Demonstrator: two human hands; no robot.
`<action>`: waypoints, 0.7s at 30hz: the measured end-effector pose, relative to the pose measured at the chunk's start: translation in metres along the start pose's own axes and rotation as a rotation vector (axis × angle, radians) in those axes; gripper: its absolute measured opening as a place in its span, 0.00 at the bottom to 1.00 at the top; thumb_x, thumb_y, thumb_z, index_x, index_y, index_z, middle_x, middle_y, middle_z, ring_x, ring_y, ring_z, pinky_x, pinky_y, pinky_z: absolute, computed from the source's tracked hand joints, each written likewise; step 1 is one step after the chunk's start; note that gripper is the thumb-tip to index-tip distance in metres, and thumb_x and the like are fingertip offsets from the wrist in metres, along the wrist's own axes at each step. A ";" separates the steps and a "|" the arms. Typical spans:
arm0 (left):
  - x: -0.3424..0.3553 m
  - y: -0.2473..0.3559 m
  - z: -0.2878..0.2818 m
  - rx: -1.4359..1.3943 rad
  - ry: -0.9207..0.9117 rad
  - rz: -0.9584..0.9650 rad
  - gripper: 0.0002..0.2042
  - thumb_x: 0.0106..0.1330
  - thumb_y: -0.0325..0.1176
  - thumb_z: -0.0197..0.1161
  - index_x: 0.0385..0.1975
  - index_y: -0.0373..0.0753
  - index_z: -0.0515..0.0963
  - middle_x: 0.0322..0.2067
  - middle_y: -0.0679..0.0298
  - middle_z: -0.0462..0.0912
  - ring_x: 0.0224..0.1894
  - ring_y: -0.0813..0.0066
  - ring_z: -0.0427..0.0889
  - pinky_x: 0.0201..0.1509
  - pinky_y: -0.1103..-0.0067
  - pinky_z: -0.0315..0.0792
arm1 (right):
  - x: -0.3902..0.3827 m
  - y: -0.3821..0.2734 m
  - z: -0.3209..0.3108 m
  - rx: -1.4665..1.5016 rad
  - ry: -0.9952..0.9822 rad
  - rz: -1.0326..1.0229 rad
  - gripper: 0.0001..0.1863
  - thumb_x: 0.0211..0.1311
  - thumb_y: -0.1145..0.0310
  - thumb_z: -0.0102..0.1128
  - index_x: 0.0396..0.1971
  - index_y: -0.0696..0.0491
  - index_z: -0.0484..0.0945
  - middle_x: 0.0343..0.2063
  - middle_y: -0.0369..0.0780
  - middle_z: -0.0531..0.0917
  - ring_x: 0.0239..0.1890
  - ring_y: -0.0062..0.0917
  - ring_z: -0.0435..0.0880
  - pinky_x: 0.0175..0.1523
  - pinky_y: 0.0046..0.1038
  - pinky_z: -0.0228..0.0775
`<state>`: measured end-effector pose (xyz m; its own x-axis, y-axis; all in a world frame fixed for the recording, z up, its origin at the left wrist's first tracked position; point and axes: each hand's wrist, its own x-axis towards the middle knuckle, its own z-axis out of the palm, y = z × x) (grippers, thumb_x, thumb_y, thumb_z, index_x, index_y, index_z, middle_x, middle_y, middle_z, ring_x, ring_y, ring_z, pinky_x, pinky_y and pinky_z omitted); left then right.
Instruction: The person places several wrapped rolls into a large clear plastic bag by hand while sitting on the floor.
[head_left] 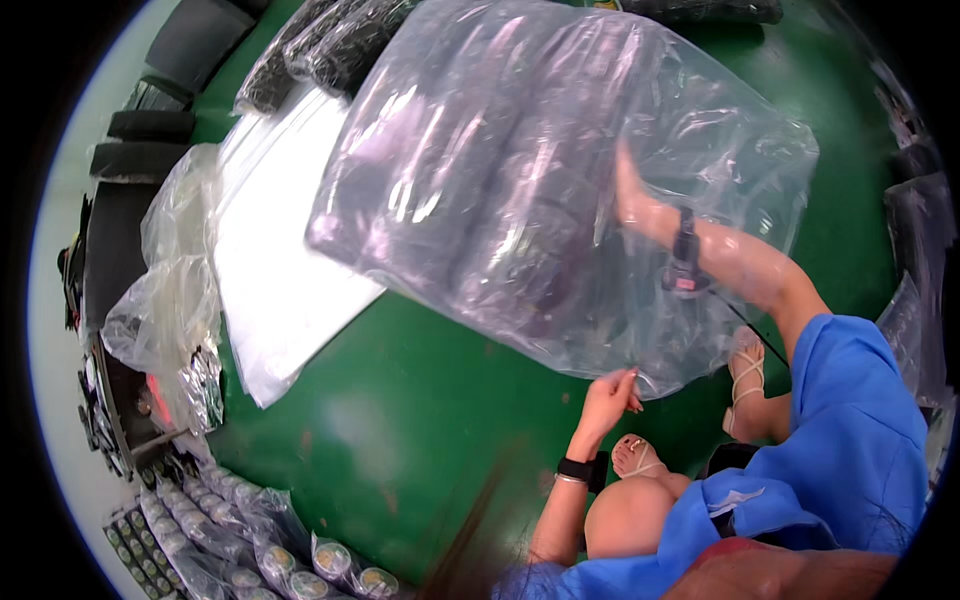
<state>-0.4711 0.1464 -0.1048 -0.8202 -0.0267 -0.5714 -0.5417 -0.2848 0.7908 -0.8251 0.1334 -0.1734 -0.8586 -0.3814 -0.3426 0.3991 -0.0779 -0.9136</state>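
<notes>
A large clear plastic bag (725, 140) lies over the floor in front of me, holding several dark wrapped rolls (520, 190) side by side. My left hand (610, 397) pinches the bag's near edge. My right arm reaches inside through the bag's mouth. Through the film, my right hand (630, 190) shows against the right side of the rolls, its fingers stretched out but blurred. A black strap with a small device (685, 260) circles my right wrist, and a cable trails from it. Another black band (580, 470) is on my left wrist.
White sheets (275, 260) lie left of the bag on the green floor (370, 400). Crumpled clear plastic (165, 290) sits beyond them. Dark wrapped rolls (345, 50) lie at the far side. Bagged round-topped items (270, 550) stand in rows at the lower left.
</notes>
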 end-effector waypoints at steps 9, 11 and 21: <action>0.006 0.052 -0.040 0.473 1.384 0.410 0.31 0.64 0.39 0.68 0.62 0.32 0.62 0.62 0.49 0.62 0.65 0.55 0.62 0.68 0.64 0.59 | -0.005 -0.107 -0.152 -1.703 -1.156 -0.930 0.40 0.60 0.52 0.61 0.72 0.42 0.57 0.72 0.43 0.56 0.74 0.47 0.51 0.75 0.50 0.42; 0.004 0.074 -0.013 0.557 1.148 0.596 0.41 0.60 0.45 0.71 0.68 0.34 0.56 0.68 0.46 0.53 0.71 0.49 0.51 0.73 0.59 0.47 | -0.020 -0.170 -0.224 -1.990 -0.962 -0.501 0.38 0.59 0.57 0.63 0.69 0.44 0.61 0.69 0.42 0.63 0.71 0.43 0.58 0.73 0.46 0.50; 0.063 0.044 0.013 1.328 0.257 0.040 0.62 0.39 0.56 0.79 0.75 0.47 0.47 0.76 0.54 0.36 0.77 0.46 0.29 0.66 0.32 0.33 | 0.157 -0.293 -0.351 -1.872 -0.093 -0.200 0.25 0.52 0.75 0.58 0.54 0.57 0.73 0.46 0.51 0.80 0.53 0.44 0.78 0.55 0.41 0.73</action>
<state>-0.5487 0.1446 -0.1028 -0.8613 -0.2317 -0.4522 -0.4055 0.8497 0.3370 -1.1901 0.4193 -0.0363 -0.7983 -0.5422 -0.2622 -0.5656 0.8245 0.0171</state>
